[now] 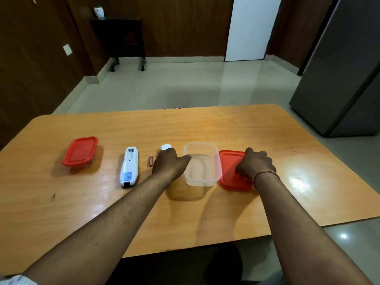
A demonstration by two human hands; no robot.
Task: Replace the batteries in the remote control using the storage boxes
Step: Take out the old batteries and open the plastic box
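Observation:
The white remote control (pixel 129 167) lies back-up on the wooden table (pixel 82 202), its battery compartment open and empty at the far end. One small red battery (pixel 150 160) lies just right of it. My left hand (pixel 168 163) reaches down over the spot by the white battery cover (pixel 165 147); a bit of red shows at its left edge and its fingertips are hidden. Its thumb touches the rim of the open clear storage box (pixel 213 161), which is empty. My right hand (pixel 255 165) rests on the red lid (pixel 228 161) lying flat beside that box, fingers curled over its far edge.
A second storage box (pixel 80 151), closed with a red lid, stands at the table's left. A grey refrigerator (pixel 345 79) stands beyond the right corner. A dark stand on wheels (pixel 123 38) is against the far wall.

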